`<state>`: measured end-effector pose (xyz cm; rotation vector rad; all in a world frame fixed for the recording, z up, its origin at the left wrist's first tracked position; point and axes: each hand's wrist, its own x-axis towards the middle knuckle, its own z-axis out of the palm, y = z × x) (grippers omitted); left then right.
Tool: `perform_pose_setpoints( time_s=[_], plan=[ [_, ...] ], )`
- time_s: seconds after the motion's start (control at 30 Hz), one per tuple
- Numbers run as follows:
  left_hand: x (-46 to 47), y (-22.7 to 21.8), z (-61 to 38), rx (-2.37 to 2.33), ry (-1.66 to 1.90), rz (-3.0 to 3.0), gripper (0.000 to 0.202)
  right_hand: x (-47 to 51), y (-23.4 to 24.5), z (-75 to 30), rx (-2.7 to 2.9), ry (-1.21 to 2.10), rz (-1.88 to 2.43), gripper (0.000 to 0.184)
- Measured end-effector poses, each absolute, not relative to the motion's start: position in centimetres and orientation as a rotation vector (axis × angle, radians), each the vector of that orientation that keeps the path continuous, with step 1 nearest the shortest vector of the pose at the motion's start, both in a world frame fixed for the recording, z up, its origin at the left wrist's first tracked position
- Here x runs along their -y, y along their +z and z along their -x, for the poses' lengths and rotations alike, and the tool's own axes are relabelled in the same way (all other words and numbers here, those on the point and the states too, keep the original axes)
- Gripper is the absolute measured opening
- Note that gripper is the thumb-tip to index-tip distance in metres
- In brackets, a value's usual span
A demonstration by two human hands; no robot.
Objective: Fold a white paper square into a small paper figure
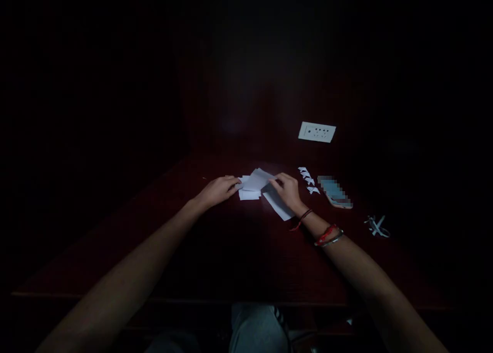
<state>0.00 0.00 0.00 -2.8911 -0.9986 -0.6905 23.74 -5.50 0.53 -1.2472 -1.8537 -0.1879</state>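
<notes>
Several white paper slips [250,194] lie in a small overlapping pile on the dark red table. At the pile's left edge is my left hand [220,189], its thumb and fingers closed on the edge of the paper. A tilted sheet of paper [259,179] rises over the pile, its right end pinched between the thumb and fingers of my right hand [287,189]. Beneath that hand, another white sheet [278,205] lies at a slant, partly covered by the hand and wrist. Dim light hides the fine detail of the fingertips.
Small folded paper pieces [307,177] form a row right of my right hand. Beyond them lies a phone [335,192] with a blurred screen. Farther right is a small tangled object, perhaps scissors or a cord [377,226]. A white socket plate [317,132] is on the back panel.
</notes>
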Motion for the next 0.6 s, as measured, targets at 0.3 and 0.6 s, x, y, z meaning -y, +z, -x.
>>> perform_pose_setpoints(
  time_s=[0.3,0.6],
  plan=[
    [0.4,0.2,-0.2,0.874,-0.545,3.081,0.03,7.4,1.5,-24.4,1.836,-0.152,1.171,0.02],
    [2.8,2.0,-2.4,0.919,-0.981,2.876,0.026,10.2,0.9,-24.2,1.925,-0.03,1.102,0.021]
  ],
)
